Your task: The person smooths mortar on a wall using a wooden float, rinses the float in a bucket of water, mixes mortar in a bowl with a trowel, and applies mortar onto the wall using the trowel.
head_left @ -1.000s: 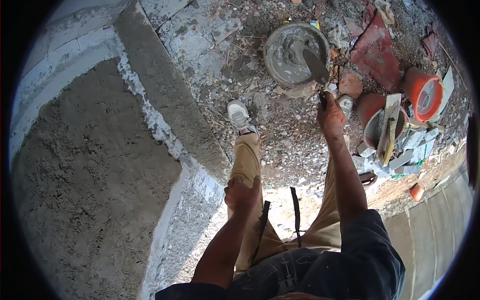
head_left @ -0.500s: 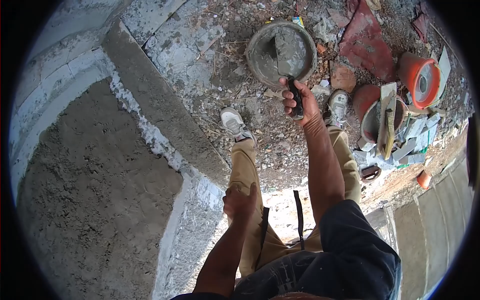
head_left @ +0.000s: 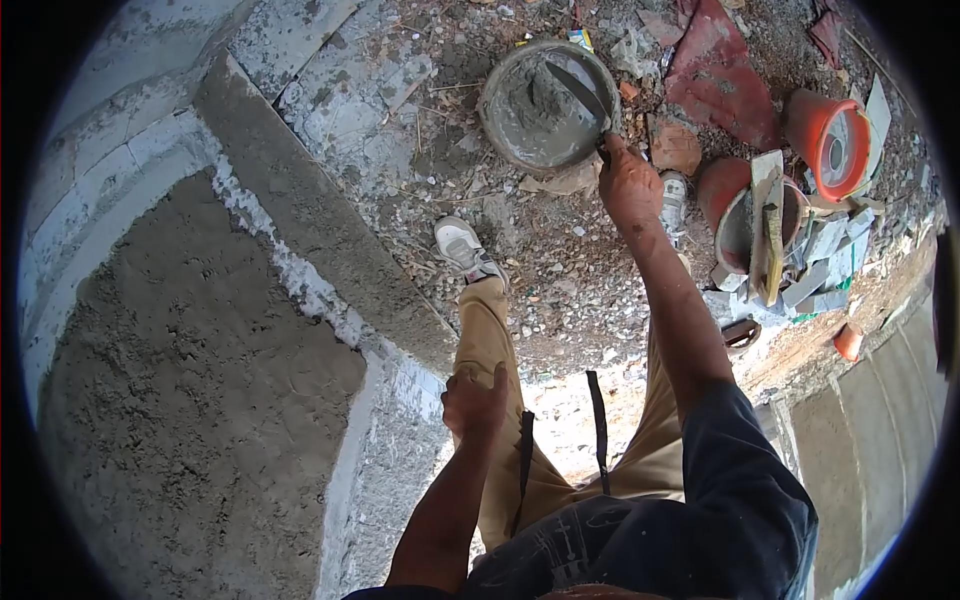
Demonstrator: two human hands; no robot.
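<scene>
My right hand is closed round the dark handle of a trowel. The trowel's blade is tilted nearly edge-on over the right part of a round basin. Wet grey mortar coats the basin's inside and lies heaped around its middle. Lower down, my left hand is wrapped against my left knee on the tan trouser leg, with its thumb up.
On the left, a low wall borders a patch of rough wet mortar. To the right stand an orange bucket and another bucket with boards across it, near broken tile pieces. A red cloth lies on the rubble.
The trowel's blade has turned from upright and flat-facing to slanted and nearly edge-on. My right hand has moved right and rolled over, back uppermost. The left hand stays at the knee.
</scene>
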